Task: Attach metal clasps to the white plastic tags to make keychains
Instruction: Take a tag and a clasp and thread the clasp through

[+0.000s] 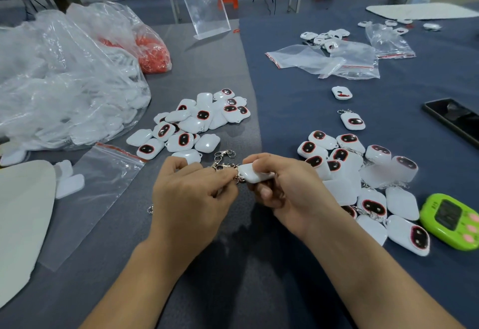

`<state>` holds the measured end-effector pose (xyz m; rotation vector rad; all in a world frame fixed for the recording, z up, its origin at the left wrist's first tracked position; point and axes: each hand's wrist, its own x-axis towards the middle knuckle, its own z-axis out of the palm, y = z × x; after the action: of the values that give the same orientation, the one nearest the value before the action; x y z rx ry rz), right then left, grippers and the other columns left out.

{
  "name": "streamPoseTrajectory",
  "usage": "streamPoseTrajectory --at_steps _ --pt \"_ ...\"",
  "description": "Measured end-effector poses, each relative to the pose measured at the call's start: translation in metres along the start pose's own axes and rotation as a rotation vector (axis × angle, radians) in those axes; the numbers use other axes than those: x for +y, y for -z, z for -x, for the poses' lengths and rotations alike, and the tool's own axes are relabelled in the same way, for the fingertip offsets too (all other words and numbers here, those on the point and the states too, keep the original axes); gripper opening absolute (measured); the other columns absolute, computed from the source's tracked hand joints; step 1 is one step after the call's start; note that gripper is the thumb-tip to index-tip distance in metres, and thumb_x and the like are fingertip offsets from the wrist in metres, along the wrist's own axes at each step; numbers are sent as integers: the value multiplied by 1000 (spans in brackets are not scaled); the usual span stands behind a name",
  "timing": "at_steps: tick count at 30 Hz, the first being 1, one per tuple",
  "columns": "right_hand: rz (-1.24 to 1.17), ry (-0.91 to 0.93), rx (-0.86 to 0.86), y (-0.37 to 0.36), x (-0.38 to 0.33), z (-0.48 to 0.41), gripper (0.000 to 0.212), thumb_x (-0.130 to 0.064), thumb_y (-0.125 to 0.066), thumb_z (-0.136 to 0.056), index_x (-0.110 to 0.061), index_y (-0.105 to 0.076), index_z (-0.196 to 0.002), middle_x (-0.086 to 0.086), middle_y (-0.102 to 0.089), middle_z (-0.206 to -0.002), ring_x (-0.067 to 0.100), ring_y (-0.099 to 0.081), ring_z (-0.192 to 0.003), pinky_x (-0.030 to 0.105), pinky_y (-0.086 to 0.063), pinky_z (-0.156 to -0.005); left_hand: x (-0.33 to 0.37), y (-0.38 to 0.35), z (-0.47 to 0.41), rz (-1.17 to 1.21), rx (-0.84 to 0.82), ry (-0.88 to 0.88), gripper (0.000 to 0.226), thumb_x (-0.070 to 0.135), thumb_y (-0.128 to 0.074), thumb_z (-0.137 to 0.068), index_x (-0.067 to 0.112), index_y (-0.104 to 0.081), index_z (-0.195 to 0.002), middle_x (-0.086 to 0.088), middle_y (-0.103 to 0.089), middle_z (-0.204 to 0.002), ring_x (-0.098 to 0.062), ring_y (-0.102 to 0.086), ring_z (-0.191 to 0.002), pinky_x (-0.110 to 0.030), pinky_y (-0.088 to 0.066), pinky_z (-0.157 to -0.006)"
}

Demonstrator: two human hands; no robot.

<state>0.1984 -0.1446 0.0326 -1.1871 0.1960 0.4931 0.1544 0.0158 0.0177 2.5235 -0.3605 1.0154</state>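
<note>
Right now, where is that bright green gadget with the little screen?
In the head view, the green gadget lies at the far right, just beside the right-hand pile of tags, nearer the person than the black phone.

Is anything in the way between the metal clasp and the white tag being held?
Nothing visible. The left hand pinches the metal clasp right against the edge of the white tag, which the right hand has in its grip; no gap shows between them.

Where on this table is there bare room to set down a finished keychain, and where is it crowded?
Bare: the blue cloth between the left tag pile and the right tag pile, up to the zip bags. Crowded: both piles.
</note>
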Motion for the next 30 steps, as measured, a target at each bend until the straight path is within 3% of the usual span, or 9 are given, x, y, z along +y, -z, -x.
streamPoseTrajectory --at_steps 3,6,9,11,13,16,20,23,30 --pt "49 19 19 -1 2 -1 19 0 -52 -89 -5 -70 -88 7 -63 -60 10 -41 -38 18 -25 -36 2 0 1 -91 -35 -5 14 17 -65 -86 21 -75 -77 8 -52 -54 -19 -47 -54 -38 -40 -72" --pt "72 59 38 -1 2 -2 18 2 -52 -90 -5 -69 -88 8 -62 -60 11 -41 -38 17 -25 -35 7 -3 2 64 -116 156 14 19 -67 -79 27 -77 -80 8 -47 -50 -13 -43 -54 -31 -40 -72" --pt "121 117 71 0 0 -1 19 3 -53 -92 -6 -69 -87 8 -60 -60 13 -39 -38 17 -27 -34 5 -6 2 369 -176 437 23 24 -73 -79 46 -76 -86 11 -45 -46 -6 -40 -46 -14 -33 -49" --pt "141 132 83 0 -2 0 18 3 -53 -92 -6 -68 -88 6 -59 -58 13 -38 -38 17 -26 -34 2 -5 2 423 -153 488 27 22 -81 -77 48 -76 -78 13 -45 -45 -3 -38 -43 -11 -29 -46" --pt "155 126 89 1 -2 0 17 2 -54 -92 -6 -68 -88 6 -59 -57 13 -37 -38 17 -26 -34 0 -2 0 338 -120 415 21 26 -85 -73 45 -75 -74 9 -49 -47 -5 -43 -47 -13 -35 -57" --pt "171 111 88 1 -2 0 16 1 -55 -91 -5 -69 -86 9 -59 -56 14 -35 -36 17 -23 -36 2 1 -3 128 -5 192 11 30 -79 -72 38 -78 -79 14 -51 -57 -6 -46 -61 -35 -42 -75" --pt "152 87 75 0 -1 -2 15 -2 -55 -90 -1 -70 -89 9 -59 -55 14 -34 -36 17 -20 -37 3 0 0 -7 126 8 10 23 -76 -81 28 -81 -88 12 -75 -91 -10 -68 -83 -37 -48 -77" --pt "114 60 70 0 -2 -2 16 -3 -56 -90 1 -71 -93 8 -60 -56 11 -36 -35 17 -23 -36 6 0 4 -50 150 -41 12 19 -75 -87 25 -82 -94 13 -77 -89 -5 -71 -77 -29 -49 -72" --pt "48 31 58 0 -4 -1 17 0 -54 -90 0 -71 -86 7 -60 -55 8 -41 -33 16 -28 -34 10 7 1 -162 105 -142 13 19 -69 -93 22 -81 -97 10 -78 -86 -14 -74 -70 -37 -52 -60"
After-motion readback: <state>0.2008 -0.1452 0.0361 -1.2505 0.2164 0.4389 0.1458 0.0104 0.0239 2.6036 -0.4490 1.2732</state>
